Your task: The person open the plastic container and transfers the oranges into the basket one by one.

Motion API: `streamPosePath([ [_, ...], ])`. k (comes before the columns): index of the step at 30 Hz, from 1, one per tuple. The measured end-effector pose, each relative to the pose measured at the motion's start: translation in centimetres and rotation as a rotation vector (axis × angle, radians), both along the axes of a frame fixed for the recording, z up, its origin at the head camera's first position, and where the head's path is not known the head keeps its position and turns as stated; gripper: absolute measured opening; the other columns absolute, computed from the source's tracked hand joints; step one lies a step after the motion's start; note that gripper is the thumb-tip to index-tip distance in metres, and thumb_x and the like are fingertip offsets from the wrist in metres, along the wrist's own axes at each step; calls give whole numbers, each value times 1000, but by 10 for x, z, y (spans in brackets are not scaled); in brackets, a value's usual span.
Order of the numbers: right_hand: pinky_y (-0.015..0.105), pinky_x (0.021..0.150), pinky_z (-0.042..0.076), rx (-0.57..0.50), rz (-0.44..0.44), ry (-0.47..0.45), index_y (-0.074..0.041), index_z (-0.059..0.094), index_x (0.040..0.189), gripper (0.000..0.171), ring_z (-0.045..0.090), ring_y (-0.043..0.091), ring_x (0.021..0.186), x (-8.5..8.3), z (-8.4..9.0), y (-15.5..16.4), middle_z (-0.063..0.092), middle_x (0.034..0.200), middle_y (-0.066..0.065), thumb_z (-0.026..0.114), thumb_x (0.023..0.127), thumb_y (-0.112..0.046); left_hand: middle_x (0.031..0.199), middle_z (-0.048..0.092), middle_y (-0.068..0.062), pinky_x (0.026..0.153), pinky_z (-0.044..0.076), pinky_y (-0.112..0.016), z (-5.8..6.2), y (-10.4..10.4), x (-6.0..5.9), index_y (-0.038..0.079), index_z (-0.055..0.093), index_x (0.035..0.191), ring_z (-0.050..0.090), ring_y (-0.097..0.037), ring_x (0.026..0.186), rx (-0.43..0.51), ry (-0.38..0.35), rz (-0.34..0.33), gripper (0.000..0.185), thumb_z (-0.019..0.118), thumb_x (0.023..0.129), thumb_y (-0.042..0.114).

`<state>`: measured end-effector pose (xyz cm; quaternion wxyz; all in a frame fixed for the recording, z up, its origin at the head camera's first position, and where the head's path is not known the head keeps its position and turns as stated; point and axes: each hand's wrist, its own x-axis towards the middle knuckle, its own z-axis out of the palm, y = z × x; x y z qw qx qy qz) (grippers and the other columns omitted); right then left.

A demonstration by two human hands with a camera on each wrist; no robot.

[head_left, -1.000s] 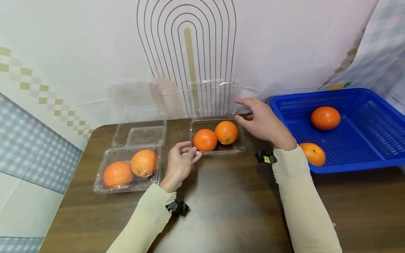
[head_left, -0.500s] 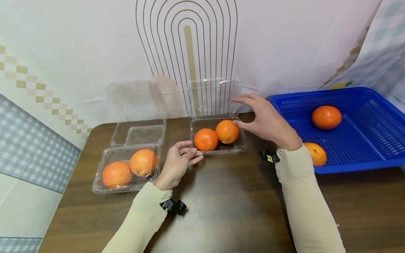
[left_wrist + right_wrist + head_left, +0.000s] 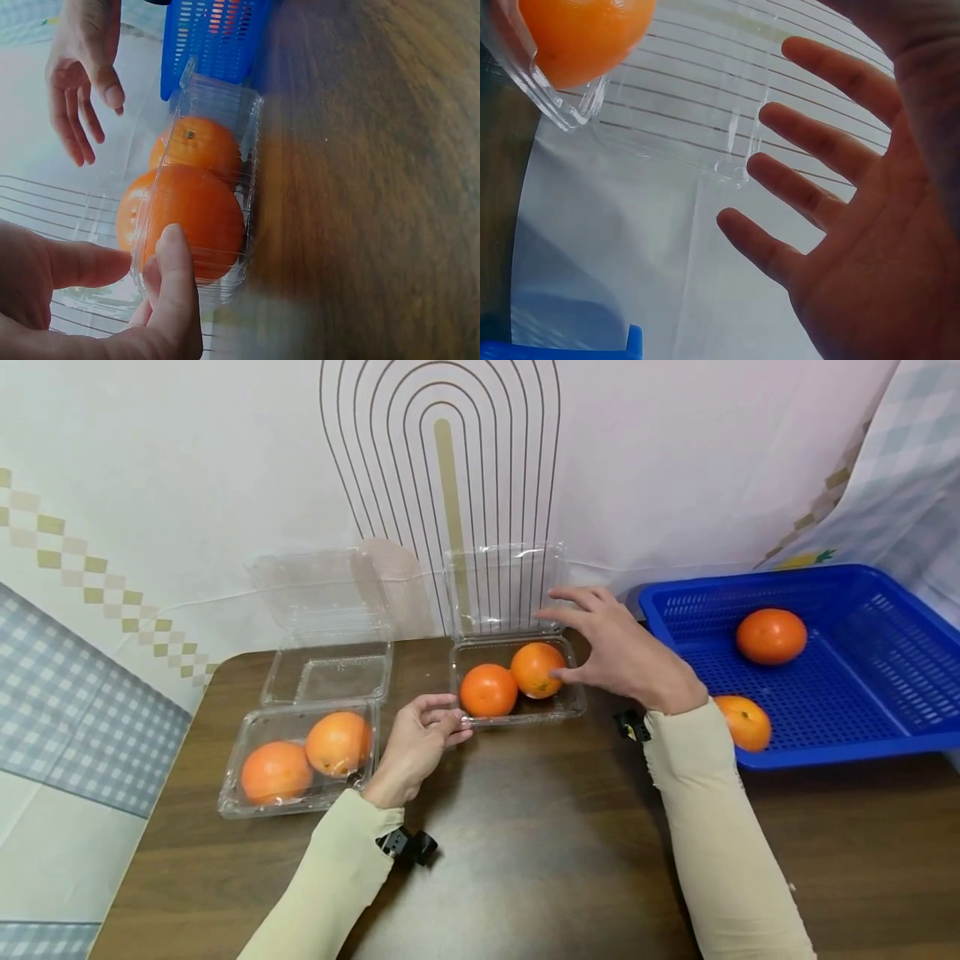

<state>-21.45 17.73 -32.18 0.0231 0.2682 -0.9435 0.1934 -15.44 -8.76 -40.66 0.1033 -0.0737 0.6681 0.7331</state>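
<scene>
A clear plastic box point(image 3: 517, 681) with its lid point(image 3: 504, 589) standing open sits at the table's point(image 3: 525, 860) back edge, holding two oranges point(image 3: 489, 690). The left hand point(image 3: 416, 745) pinches its front left corner. The right hand point(image 3: 618, 647), fingers spread and grasping nothing, hovers at its right rim, between the box and the blue basket point(image 3: 885, 693). Bare tabletop lies toward the front edge.
</scene>
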Motion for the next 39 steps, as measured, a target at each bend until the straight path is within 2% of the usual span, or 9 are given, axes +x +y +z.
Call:
streamPosePath([
  [4, 70, 118, 38, 35, 13, -2, -18, 56, 146, 75, 30, 40, 147, 0, -3, -1, 35, 162, 13, 90, 79, -23, 102, 65, -17, 83, 67, -28, -1, 0, -1, -9, 53, 131, 71, -16, 79, -22, 4, -4, 31, 54, 100, -6],
  [8, 74, 116, 37, 55, 18, 7, -19, 56, 146, 76, 34, 41, 144, 0, -5, -3, 38, 160, 13, 90, 78, -23, 101, 66, -17, 86, 68, -32, -1, -1, -1, -8, 54, 131, 71, -16, 78, -54, 16, -7, 31, 56, 100, -5],
  [17, 67, 116, 39, 74, 39, 10, -20, 57, 145, 77, 40, 38, 138, -2, -9, -9, 43, 156, 14, 91, 76, -23, 100, 68, -17, 88, 67, -37, -2, -2, -1, -6, 55, 131, 70, -16, 78, -98, 30, -16, 31, 57, 100, -3],
  [23, 63, 113, 42, 73, 35, -14, -20, 61, 140, 69, 41, 34, 137, -3, -13, -13, 47, 152, 12, 90, 78, -23, 104, 69, -21, 88, 67, -37, -2, -2, -2, -6, 55, 131, 70, -17, 79, -105, 37, -17, 31, 58, 100, -3],
  [27, 61, 110, 44, 85, 43, 6, -21, 65, 136, 65, 44, 32, 133, -4, -16, -14, 51, 146, 10, 91, 77, -24, 105, 69, -21, 88, 67, -37, -3, -2, -2, -6, 55, 131, 69, -17, 81, -113, 37, -21, 31, 58, 100, -2],
  [39, 61, 110, 43, 127, 57, 30, -22, 66, 135, 65, 43, 34, 133, -6, -23, -16, 52, 143, 9, 92, 76, -27, 101, 69, -16, 85, 67, -33, -2, -2, -2, -5, 56, 131, 68, -18, 83, -127, 37, -20, 31, 58, 101, -1],
])
